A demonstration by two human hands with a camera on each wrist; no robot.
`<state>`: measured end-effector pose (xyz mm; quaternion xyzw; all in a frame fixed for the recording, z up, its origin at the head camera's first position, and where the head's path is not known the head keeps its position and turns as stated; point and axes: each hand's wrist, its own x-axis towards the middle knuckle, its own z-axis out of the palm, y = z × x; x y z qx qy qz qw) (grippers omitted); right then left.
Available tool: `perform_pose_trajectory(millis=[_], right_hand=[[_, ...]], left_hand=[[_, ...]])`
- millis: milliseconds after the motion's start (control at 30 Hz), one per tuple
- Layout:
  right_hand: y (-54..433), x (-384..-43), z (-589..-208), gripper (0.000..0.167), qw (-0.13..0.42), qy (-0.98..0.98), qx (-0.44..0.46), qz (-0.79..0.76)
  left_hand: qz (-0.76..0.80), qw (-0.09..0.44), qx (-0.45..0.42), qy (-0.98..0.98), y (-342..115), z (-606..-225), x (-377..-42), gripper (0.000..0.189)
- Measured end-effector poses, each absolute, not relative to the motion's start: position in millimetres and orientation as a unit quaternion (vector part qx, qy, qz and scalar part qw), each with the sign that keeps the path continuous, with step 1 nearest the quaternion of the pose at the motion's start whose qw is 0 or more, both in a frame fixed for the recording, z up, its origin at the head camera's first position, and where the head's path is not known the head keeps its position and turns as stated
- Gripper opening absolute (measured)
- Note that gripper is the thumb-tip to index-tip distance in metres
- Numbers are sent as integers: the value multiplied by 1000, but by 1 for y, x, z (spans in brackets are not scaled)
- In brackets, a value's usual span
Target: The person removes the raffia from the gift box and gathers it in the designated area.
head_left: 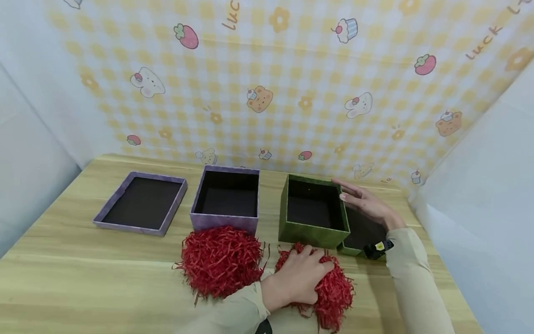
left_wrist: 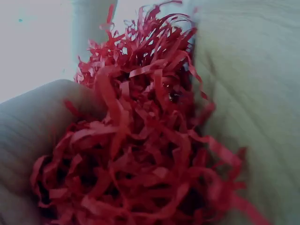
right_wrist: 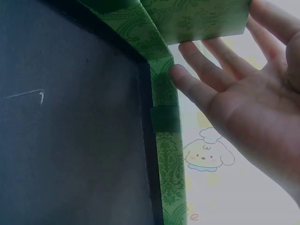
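My left hand (head_left: 298,278) is sunk into a pile of red shredded paper (head_left: 335,292), fingers bent into the strands. In the left wrist view, the shredded paper (left_wrist: 136,154) fills the space beside my thumb (left_wrist: 51,112). My right hand (head_left: 369,206) rests at the back right corner of an open-topped green box (head_left: 313,234), with its fingers fairly straight and spread. Under that hand lies a green lid (head_left: 352,251), dark inside; the right wrist view shows its patterned rim (right_wrist: 168,173). The green box (right_wrist: 201,21) also appears there, close to my fingertips.
A larger heap of red shredded paper (head_left: 221,262) sits left of my left hand, against an open purple box (head_left: 225,222). Further left lies a purple lid (head_left: 142,204), inside up. A yellow checked cloth (head_left: 233,69) hangs behind the wooden table (head_left: 96,273).
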<state>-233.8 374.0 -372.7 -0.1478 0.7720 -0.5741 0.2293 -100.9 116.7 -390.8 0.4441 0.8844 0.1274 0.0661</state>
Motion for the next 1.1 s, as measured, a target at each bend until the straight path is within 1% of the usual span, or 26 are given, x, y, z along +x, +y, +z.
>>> perform_pose_trajectory(millis=[100,233,367,500,567,733,800,967,1100], right_hand=[[375,-233,-371,59,234,774,-148,-570],[377,-231,-371,58,239,774,-149,-567],[379,-232,-369,56,236,776,-162,-562],[378,-234,-364,56,239,781,-181,-548],[377,-234,-364,55,242,783,-183,-544],[372,-232,-369,55,243,780,-172,-550],[372,-231,-370,57,241,780,-169,-552],[372,-234,-369,56,242,779,-163,-556],[372,-236,-368,57,244,774,-164,-561]], left_hand=[[133,69,432,889,116,-395,-101,64],[138,80,432,888,114,-396,-98,75],[136,65,436,888,112,-394,-95,85],[127,52,433,891,112,-389,-94,89],[120,57,431,893,111,-387,-93,91],[110,100,417,897,104,-383,-90,98],[106,104,413,899,103,-381,-89,99],[85,79,410,905,102,-375,-86,96],[84,72,416,903,100,-370,-85,95]])
